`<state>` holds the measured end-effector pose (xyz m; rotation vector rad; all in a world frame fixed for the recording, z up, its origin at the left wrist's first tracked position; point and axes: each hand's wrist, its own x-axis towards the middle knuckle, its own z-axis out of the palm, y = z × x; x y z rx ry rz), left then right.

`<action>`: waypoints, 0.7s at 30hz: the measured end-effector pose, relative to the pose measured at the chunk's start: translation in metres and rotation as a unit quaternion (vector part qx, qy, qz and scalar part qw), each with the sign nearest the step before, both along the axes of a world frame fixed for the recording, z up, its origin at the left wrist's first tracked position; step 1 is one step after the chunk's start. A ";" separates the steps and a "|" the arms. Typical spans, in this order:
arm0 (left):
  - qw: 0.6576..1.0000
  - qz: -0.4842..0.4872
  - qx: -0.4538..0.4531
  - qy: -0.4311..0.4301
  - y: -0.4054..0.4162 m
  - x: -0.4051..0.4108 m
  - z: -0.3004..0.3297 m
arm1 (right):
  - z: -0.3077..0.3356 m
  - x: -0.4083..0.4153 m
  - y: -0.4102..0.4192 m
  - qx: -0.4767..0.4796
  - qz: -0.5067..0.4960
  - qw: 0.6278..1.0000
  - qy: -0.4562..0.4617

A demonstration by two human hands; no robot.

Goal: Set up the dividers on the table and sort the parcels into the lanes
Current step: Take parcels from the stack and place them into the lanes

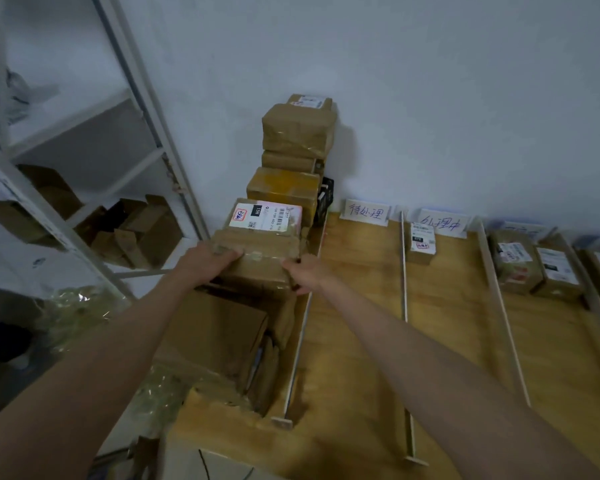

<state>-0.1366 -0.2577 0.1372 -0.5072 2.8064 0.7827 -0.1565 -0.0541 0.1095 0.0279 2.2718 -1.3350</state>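
At the table's left edge: both hands meet on one labelled parcel (262, 244), the nearest of the stacked supply.
Left hand (210, 259): fingers curled over the parcel's near-left top corner, thumb side hidden; it grips the box, probably to steady and lift that end.
Right hand (303, 273): clasps the near-right corner, fingers wrapped round the far side out of sight; the two-sided hold suggests the box is bulky enough to want both hands.
Held parcel: brown carton with a white shipping label facing up, so it can be read before choosing a lane; it rests on other cartons, not yet lifted clear as far as I can tell.
Parcel pile (297, 133): more brown boxes stacked against the wall behind it, kept left of the first divider (300, 336) as unsorted stock.
Dividers: thin strips lie across the wooden table (361, 323), running from the wall toward the person, with a second divider (405, 306) well apart, marking lanes.
Lane cards (365, 212): handwritten signs stand at the wall end to name each lane.
Sorted parcels: one small parcel (422, 242) sits at a lane's far end; others lie in lanes further right.
Progress: dividers look set; sorting is partway, with much of the pile left.
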 end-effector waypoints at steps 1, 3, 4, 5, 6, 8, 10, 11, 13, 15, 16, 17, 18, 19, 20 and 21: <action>1.000 -0.007 0.005 0.009 0.000 0.002 0.002 | 0.002 0.002 0.000 0.001 -0.008 1.000 0.002; 1.000 -0.014 0.006 0.016 -0.003 0.005 0.006 | 0.008 0.009 0.001 -0.004 -0.018 1.000 0.007; 1.000 -0.015 0.010 0.019 -0.005 0.006 0.008 | 0.011 0.014 0.002 -0.009 -0.024 1.000 0.012; 0.999 -0.020 0.015 0.026 -0.007 0.008 0.011 | 0.015 0.019 0.004 -0.013 -0.028 0.999 0.017; 0.999 -0.024 0.019 0.028 -0.008 0.010 0.015 | 0.020 0.024 0.007 -0.020 -0.033 0.999 0.023; 0.999 -0.038 0.019 0.033 -0.008 0.014 0.024 | 0.031 0.035 0.015 -0.039 -0.041 0.998 0.038; 0.997 -0.057 0.016 0.046 -0.003 0.018 0.034 | 0.041 0.046 0.027 -0.052 -0.054 0.996 0.057; 0.996 -0.068 0.011 0.056 0.001 0.019 0.039 | 0.046 0.052 0.034 -0.066 -0.066 0.993 0.066; 0.993 -0.083 0.023 0.078 0.013 0.020 0.048 | 0.053 0.064 0.049 -0.100 -0.096 0.987 0.085; 0.990 -0.082 0.072 0.094 0.026 0.019 0.056 | 0.055 0.075 0.065 -0.134 -0.133 0.976 0.108; 0.986 -0.079 0.104 0.100 0.033 0.019 0.060 | 0.056 0.080 0.073 -0.146 -0.152 0.970 0.122; 0.982 -0.075 0.138 0.107 0.039 0.018 0.062 | 0.056 0.085 0.081 -0.156 -0.169 0.963 0.139; 0.977 -0.073 0.169 0.112 0.045 0.018 0.064 | 0.054 0.090 0.088 -0.162 -0.181 0.957 0.156; 0.973 -0.072 0.191 0.111 0.050 0.018 0.066 | 0.052 0.094 0.096 -0.163 -0.188 0.953 0.172; 0.969 -0.073 0.209 0.108 0.054 0.018 0.067 | 0.051 0.099 0.102 -0.167 -0.189 0.950 0.187; 0.967 -0.077 0.223 0.099 0.059 0.018 0.067 | 0.050 0.104 0.107 -0.172 -0.188 0.946 0.201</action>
